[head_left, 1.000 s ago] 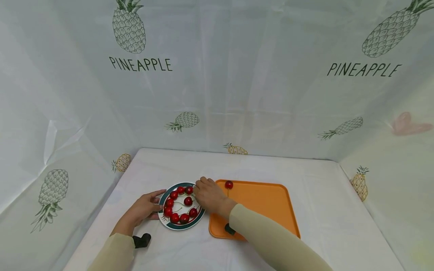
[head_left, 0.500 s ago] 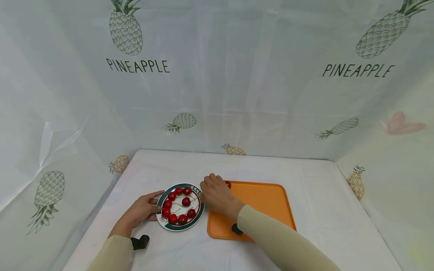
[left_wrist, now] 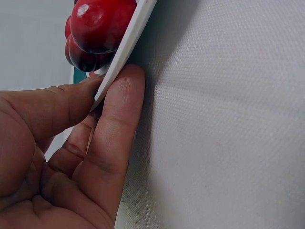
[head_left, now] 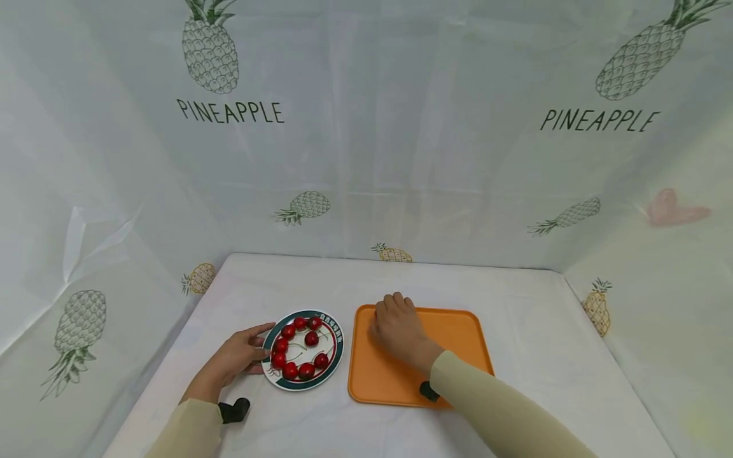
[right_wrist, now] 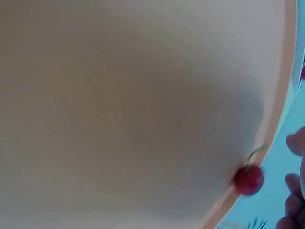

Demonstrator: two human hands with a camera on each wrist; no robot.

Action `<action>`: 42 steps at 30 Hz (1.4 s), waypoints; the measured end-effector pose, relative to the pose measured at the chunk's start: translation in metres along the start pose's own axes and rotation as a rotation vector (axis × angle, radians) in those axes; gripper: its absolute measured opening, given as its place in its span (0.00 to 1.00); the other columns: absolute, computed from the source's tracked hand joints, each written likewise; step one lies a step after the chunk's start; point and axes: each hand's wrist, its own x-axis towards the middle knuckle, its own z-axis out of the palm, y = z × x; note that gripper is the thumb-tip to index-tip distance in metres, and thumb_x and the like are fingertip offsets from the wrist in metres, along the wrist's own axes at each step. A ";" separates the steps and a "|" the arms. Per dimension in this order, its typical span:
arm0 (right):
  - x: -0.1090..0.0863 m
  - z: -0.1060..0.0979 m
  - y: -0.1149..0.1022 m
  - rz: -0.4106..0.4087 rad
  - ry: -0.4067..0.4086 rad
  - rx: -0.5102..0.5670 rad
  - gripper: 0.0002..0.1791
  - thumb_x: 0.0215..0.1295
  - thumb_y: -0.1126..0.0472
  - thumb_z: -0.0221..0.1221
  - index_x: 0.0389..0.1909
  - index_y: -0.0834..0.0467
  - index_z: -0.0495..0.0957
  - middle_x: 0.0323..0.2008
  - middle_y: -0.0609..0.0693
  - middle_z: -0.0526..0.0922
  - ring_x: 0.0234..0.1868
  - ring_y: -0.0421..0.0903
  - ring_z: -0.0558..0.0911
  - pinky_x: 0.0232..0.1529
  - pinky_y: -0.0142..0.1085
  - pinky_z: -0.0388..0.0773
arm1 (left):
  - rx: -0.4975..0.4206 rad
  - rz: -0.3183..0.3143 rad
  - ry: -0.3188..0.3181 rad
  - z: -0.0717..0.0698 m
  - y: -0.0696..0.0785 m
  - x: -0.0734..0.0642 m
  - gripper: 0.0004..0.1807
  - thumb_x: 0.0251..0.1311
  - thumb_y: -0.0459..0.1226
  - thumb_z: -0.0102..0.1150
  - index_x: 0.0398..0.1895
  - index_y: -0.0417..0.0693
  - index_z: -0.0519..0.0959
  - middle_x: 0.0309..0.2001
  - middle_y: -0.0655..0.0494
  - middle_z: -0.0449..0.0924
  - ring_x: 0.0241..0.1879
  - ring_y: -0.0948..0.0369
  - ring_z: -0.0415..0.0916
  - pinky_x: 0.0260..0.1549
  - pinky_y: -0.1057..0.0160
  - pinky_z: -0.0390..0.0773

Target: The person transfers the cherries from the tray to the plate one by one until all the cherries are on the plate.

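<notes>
A round plate (head_left: 338, 356) with a green rim stands on the table, several red cherries (head_left: 306, 371) in an open ring on it and another inside the ring. My left hand (head_left: 235, 357) pinches the plate's left edge, thumb on top and fingers underneath in the left wrist view. Over the upper left of the orange tray (head_left: 366, 388) is my right hand (head_left: 401, 327). In the right wrist view a single stemmed cherry (right_wrist: 249, 179) sits at the tray's rim. Thumb and fingers (right_wrist: 293, 205) show beside it, apart from each other, nothing visible between them; the head view hides this cherry.
The tray lies right of the plate, a narrow strip of white tablecloth (head_left: 343, 423) between them. A pineapple-print sheet (head_left: 458, 191) hangs behind the table and along both sides. Dark wrist-camera mounts (head_left: 235, 410) jut from the sleeves.
My right hand has moved right, from the plate's right rim to above the tray, covering the cherry there. The left hand keeps its hold on the plate, and the cherries on it have not moved.
</notes>
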 end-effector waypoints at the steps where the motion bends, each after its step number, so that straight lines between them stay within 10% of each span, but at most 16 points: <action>1: -0.002 0.000 0.003 0.030 -0.013 -0.001 0.23 0.72 0.42 0.63 0.42 0.61 0.78 0.34 0.52 0.72 0.40 0.52 0.69 0.40 0.41 0.69 | -0.002 0.000 0.001 0.000 0.000 0.000 0.39 0.66 0.27 0.65 0.80 0.49 0.66 0.61 0.35 0.71 0.40 0.55 0.81 0.39 0.57 0.90; 15: -0.012 0.007 0.012 0.127 -0.100 -0.044 0.25 0.69 0.41 0.62 0.30 0.62 0.76 0.26 0.51 0.67 0.33 0.51 0.65 0.34 0.40 0.67 | -0.013 -0.008 0.004 0.000 0.000 -0.002 0.39 0.66 0.26 0.63 0.81 0.50 0.66 0.60 0.35 0.70 0.40 0.54 0.81 0.39 0.58 0.90; 42: -0.019 0.005 0.017 -0.030 -0.128 -0.058 0.09 0.71 0.62 0.66 0.33 0.61 0.78 0.33 0.52 0.73 0.38 0.51 0.67 0.40 0.40 0.73 | -0.007 -0.011 -0.001 -0.001 0.000 -0.002 0.39 0.66 0.27 0.65 0.81 0.51 0.66 0.62 0.34 0.71 0.41 0.54 0.82 0.38 0.59 0.90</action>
